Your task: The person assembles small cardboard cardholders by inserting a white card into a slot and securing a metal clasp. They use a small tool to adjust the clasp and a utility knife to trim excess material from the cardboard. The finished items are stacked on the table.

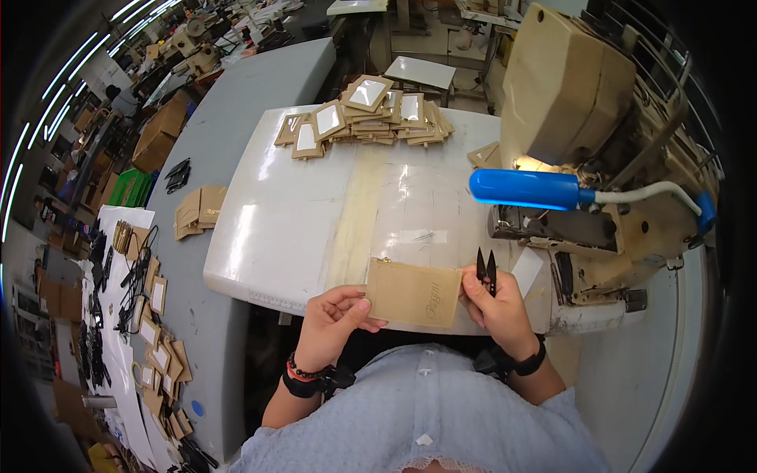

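My left hand (334, 322) pinches the left edge of a flat tan card holder (412, 293), thumb on top. Script lettering runs along the holder's right side, and a small gold-coloured metal piece (384, 259) shows at its upper left corner. Black thread snips (486, 272) stick up out of my right hand (497, 309), their two pointed blades apart. That hand is closed around the snips, and its fingers also meet the holder's right edge. The holder is held over the near edge of the white sewing table (260, 229).
A sewing machine (568, 87) with a blue lamp (524, 189) stands on the right. Tan holders with clear windows form a pile (371, 118) at the table's back. More tan pieces (201, 209) and black straps (95, 315) lie on the grey surface (209, 315) at left.
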A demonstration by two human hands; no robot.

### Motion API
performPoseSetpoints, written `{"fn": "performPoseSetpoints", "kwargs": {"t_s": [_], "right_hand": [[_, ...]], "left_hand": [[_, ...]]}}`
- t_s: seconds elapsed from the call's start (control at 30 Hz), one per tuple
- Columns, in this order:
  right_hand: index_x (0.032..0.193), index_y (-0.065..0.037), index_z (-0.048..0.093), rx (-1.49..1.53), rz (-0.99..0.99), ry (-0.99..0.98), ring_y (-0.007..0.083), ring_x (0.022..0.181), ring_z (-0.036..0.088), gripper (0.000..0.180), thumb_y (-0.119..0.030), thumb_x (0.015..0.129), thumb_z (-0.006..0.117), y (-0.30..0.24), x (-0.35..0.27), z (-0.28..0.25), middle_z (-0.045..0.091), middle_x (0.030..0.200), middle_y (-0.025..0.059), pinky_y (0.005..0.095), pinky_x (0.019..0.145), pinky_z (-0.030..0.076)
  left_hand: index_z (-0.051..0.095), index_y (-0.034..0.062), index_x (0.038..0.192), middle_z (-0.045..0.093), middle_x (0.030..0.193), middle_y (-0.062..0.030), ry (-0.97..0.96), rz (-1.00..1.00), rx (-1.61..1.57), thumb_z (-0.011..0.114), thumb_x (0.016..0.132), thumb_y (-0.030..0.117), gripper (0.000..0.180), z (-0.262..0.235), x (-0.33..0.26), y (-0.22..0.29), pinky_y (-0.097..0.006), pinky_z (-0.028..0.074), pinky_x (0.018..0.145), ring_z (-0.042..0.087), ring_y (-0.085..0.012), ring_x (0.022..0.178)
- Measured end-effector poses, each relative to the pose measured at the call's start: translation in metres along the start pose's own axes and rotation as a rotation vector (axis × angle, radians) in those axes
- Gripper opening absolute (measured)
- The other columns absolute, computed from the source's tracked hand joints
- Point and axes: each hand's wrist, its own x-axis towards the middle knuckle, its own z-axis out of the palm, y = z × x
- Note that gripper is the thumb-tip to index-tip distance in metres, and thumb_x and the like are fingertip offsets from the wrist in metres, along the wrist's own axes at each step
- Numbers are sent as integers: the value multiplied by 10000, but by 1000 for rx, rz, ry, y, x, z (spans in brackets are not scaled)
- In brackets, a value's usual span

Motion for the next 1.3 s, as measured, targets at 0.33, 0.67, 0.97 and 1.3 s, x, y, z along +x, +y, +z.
{"fn": "performPoseSetpoints", "kwargs": {"t_s": [0.33,0.67,0.97,1.3], "right_hand": [[1026,27,607,-41,13,54,9,489,379,273,-231,943,569,0,1,-1,535,653,-45,186,434,290],[1045,20,599,-27,26,66,0,474,361,264,-221,940,573,5,6,4,510,644,-66,182,420,265],[1094,17,595,-31,24,78,-9,460,329,294,-221,921,600,3,9,12,476,625,-89,181,409,231],[1202,29,540,-115,-159,87,7,584,408,409,-16,810,648,4,4,16,579,821,-6,159,517,321]], "left_hand": [[554,-96,1167,672,948,-166,-27,2,-58,460,979,136,313,5,1,6,-290,563,700,681,-226,818],[559,-93,1167,673,948,-165,-20,4,-88,459,978,126,306,-2,1,2,-294,566,708,679,-221,820],[561,-84,1168,669,960,-165,-39,23,-88,496,965,129,302,-5,2,0,-303,570,712,680,-236,833],[536,-88,1197,668,964,-173,-1,32,-61,507,947,79,302,-5,2,1,-310,579,708,684,-246,809]]}}
